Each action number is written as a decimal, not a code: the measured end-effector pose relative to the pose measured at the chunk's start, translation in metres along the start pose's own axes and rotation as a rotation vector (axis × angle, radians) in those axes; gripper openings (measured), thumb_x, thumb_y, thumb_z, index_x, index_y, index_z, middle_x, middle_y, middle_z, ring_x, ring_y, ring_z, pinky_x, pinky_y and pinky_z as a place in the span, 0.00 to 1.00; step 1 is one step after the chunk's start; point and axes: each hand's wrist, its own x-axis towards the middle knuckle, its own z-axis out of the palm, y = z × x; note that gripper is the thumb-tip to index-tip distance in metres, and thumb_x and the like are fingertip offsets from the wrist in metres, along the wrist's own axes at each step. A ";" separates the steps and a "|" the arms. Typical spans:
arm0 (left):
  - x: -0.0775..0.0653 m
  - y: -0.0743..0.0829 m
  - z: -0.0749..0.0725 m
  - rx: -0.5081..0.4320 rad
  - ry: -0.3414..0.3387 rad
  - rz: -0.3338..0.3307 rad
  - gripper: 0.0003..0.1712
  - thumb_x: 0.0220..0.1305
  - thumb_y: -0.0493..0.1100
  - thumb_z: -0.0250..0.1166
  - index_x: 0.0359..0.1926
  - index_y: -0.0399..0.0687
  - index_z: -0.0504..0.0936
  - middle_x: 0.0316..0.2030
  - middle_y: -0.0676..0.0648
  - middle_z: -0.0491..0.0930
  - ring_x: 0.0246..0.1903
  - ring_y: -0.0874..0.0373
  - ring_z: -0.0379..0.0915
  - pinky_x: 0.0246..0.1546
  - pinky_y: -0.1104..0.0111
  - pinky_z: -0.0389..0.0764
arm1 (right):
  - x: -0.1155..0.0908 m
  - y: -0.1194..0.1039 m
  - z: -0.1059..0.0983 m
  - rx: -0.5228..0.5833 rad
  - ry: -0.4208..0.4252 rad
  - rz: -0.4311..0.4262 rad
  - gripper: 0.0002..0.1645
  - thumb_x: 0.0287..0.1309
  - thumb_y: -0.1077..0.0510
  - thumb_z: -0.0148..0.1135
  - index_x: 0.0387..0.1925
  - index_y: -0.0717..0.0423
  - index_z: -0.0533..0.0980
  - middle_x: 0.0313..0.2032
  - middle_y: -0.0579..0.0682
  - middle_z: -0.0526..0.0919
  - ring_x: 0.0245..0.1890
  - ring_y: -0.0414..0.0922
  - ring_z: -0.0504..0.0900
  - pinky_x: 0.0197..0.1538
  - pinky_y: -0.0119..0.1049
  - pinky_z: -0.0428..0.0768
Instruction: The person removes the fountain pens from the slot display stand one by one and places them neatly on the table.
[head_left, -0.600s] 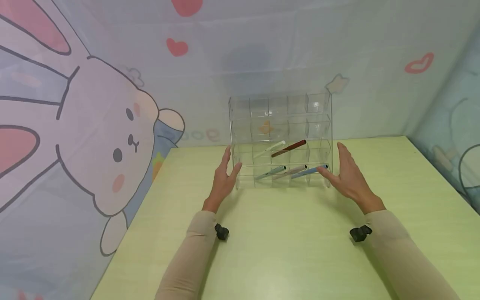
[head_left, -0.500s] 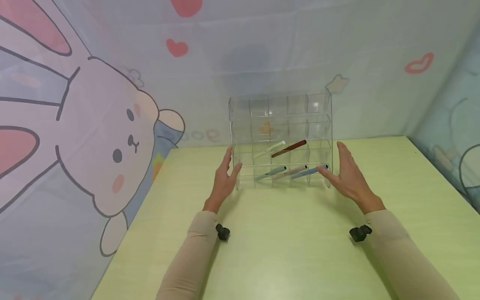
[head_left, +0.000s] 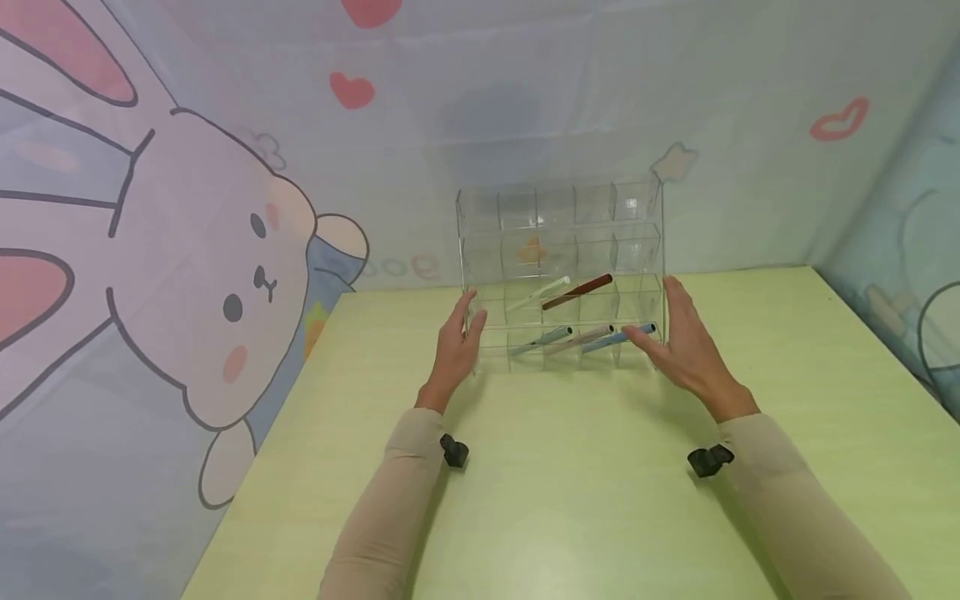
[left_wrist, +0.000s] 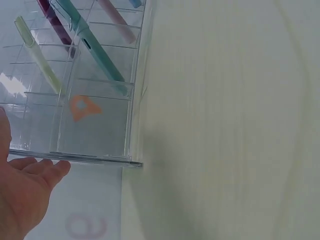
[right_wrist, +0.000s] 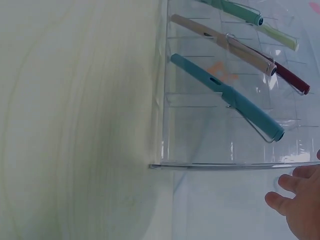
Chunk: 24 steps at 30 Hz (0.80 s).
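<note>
Currently, head view: one clear acrylic rack, four tiers of five compartments, standing on the pale yellow-green counter before one printed fabric backdrop. Slim pens, five in all. Bottom tier, three: one teal-green pen, one beige-pink pen, one blue pen. Next tier up, two: one pale green pen, one dark red pen. Hands, two: left hand and right hand, one at each side of the rack, thumbs to the front. Black wrist devices, two: one left, one right. Change: both hands have drawn inward over the last half second; the right fingers, then apart from the rack, now meet its side edge in this view. Judged meaning: the rack is bracketed for a two-handed hold, and no pen is being picked out.

Left wrist view: five pens, the blue one cut off at the frame. Left grip: fingers extended just outside the side panel, seemingly clasping nothing.

Right wrist view: five pens again. Right grip: fingers spread, nothing held; whether they touch the panel cannot be told.
</note>
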 end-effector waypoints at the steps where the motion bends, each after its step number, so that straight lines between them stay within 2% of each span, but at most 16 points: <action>1: 0.000 0.000 0.000 0.005 0.003 0.000 0.33 0.79 0.57 0.48 0.77 0.47 0.59 0.75 0.42 0.57 0.73 0.44 0.52 0.62 0.46 0.68 | 0.000 -0.001 0.000 -0.004 0.002 -0.003 0.60 0.66 0.34 0.58 0.80 0.54 0.35 0.79 0.57 0.37 0.77 0.60 0.41 0.68 0.68 0.51; 6: 0.000 0.001 0.001 0.058 0.025 0.005 0.29 0.80 0.55 0.46 0.74 0.49 0.64 0.72 0.40 0.62 0.71 0.43 0.57 0.61 0.47 0.70 | 0.004 -0.007 -0.002 0.008 0.012 -0.004 0.60 0.66 0.33 0.57 0.80 0.52 0.34 0.79 0.55 0.37 0.77 0.59 0.41 0.69 0.67 0.50; 10: 0.002 0.003 0.002 0.083 0.076 0.039 0.25 0.81 0.52 0.47 0.69 0.46 0.70 0.67 0.38 0.70 0.68 0.43 0.63 0.62 0.48 0.69 | 0.009 -0.011 -0.001 0.036 0.077 -0.040 0.56 0.68 0.36 0.58 0.80 0.56 0.40 0.78 0.59 0.43 0.77 0.59 0.44 0.70 0.65 0.50; 11: 0.003 0.004 0.002 0.079 0.092 0.046 0.24 0.81 0.51 0.48 0.67 0.46 0.72 0.65 0.38 0.73 0.65 0.43 0.67 0.63 0.49 0.69 | 0.010 -0.012 -0.001 0.042 0.104 -0.056 0.55 0.68 0.37 0.59 0.79 0.57 0.43 0.78 0.60 0.46 0.76 0.60 0.46 0.70 0.65 0.51; 12: 0.003 0.004 0.003 0.079 0.111 0.056 0.22 0.80 0.50 0.49 0.66 0.45 0.74 0.59 0.36 0.78 0.57 0.43 0.75 0.60 0.49 0.71 | 0.011 -0.014 0.000 0.052 0.129 -0.075 0.53 0.68 0.39 0.60 0.79 0.59 0.46 0.77 0.62 0.48 0.76 0.60 0.48 0.70 0.64 0.52; 17: 0.005 0.000 0.003 0.028 0.214 0.056 0.17 0.77 0.46 0.57 0.58 0.45 0.82 0.52 0.40 0.83 0.47 0.47 0.83 0.53 0.54 0.78 | 0.015 -0.018 0.008 0.072 0.242 -0.167 0.45 0.66 0.51 0.67 0.74 0.64 0.57 0.72 0.66 0.60 0.73 0.62 0.57 0.68 0.62 0.58; 19: 0.006 -0.002 0.003 0.018 0.245 0.054 0.15 0.75 0.44 0.59 0.55 0.43 0.84 0.55 0.43 0.82 0.46 0.51 0.83 0.49 0.60 0.80 | 0.017 -0.020 0.011 0.070 0.279 -0.192 0.43 0.64 0.56 0.68 0.73 0.66 0.59 0.70 0.66 0.63 0.71 0.63 0.59 0.68 0.61 0.60; 20: 0.007 -0.002 0.003 0.016 0.254 0.058 0.15 0.75 0.43 0.60 0.55 0.43 0.85 0.54 0.43 0.83 0.37 0.54 0.85 0.43 0.63 0.81 | 0.019 -0.020 0.012 0.072 0.295 -0.198 0.43 0.63 0.58 0.69 0.72 0.66 0.60 0.69 0.66 0.64 0.70 0.63 0.61 0.68 0.60 0.61; 22: 0.009 -0.002 0.003 0.018 0.270 0.067 0.15 0.74 0.42 0.61 0.53 0.41 0.86 0.52 0.43 0.84 0.21 0.60 0.77 0.31 0.70 0.78 | 0.022 -0.023 0.013 0.079 0.322 -0.207 0.41 0.62 0.60 0.70 0.71 0.67 0.61 0.67 0.67 0.66 0.68 0.63 0.64 0.66 0.60 0.63; 24: 0.011 -0.002 0.003 0.021 0.286 0.068 0.14 0.73 0.42 0.62 0.52 0.40 0.87 0.50 0.42 0.85 0.11 0.64 0.61 0.21 0.73 0.70 | 0.025 -0.025 0.015 0.091 0.341 -0.215 0.40 0.62 0.61 0.70 0.70 0.68 0.63 0.65 0.66 0.68 0.66 0.63 0.67 0.65 0.60 0.65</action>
